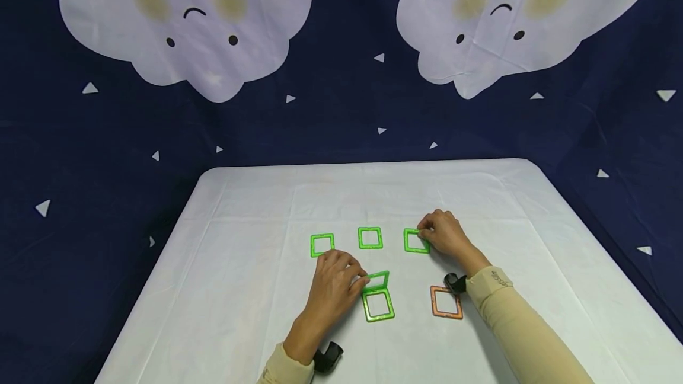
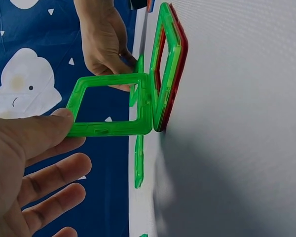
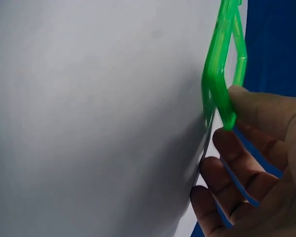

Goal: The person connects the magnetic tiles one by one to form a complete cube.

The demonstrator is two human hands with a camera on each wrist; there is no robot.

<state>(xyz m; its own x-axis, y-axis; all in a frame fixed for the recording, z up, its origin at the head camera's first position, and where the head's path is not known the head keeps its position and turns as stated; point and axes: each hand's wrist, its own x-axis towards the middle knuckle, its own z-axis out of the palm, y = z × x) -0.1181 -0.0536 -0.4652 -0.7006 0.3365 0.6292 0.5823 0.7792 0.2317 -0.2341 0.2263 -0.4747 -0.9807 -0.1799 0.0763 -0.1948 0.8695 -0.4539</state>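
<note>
My left hand (image 1: 331, 286) pinches a green square magnetic tile (image 2: 108, 129) between thumb and index finger, the other fingers spread. That tile stands up along the far edge of a flat green tile (image 1: 380, 317). In the left wrist view, a red tile (image 2: 184, 49) shows directly beneath the flat green one. At the far right of the tiles, my right hand (image 1: 445, 234) grips another green tile (image 1: 416, 250) by its right side. Seen from the right wrist, the thumb presses on that tile's corner (image 3: 222, 94), and the tile tilts over the white surface.
Two more green tiles, one at the left (image 1: 322, 236) and one in the middle (image 1: 370, 246), lie in the back row. An orange tile (image 1: 447, 314) lies under the right wrist's black camera (image 1: 455, 282). The white table (image 1: 256, 206) meets a dark blue cloud-print curtain (image 1: 341, 117).
</note>
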